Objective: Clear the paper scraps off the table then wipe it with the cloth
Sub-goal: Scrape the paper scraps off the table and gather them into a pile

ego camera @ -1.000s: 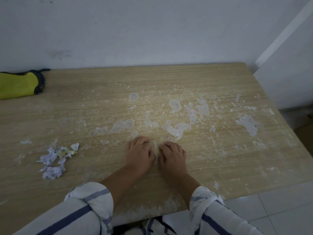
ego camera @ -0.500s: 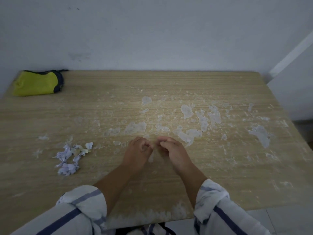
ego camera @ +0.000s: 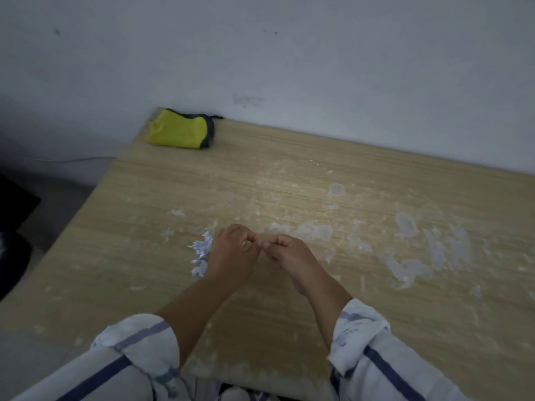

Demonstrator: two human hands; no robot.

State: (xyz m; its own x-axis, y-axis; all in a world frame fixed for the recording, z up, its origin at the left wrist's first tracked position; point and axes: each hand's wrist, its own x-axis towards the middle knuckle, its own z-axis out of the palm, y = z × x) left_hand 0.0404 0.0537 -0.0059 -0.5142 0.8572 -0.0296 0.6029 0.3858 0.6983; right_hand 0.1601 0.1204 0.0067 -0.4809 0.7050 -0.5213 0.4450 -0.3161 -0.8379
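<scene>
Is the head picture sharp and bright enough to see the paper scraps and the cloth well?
Head view: dim, flat light, no glare; slightly soft. The yellow cloth reads clearly; the paper scraps beside the left hand show, pale residue on the table looks hazy.

Frame is running dim and underexposed, bluish-grey cast over the wall (ego camera: 289,53). Soft light is pooling on the table (ego camera: 289,183) centre, making the stuck residue (ego camera: 405,227) glint faintly; near and left edges are falling off dark. No hard shadows showing. Whole picture is looking soft, slightly smeared, wide-angle is tilting the table edges
</scene>
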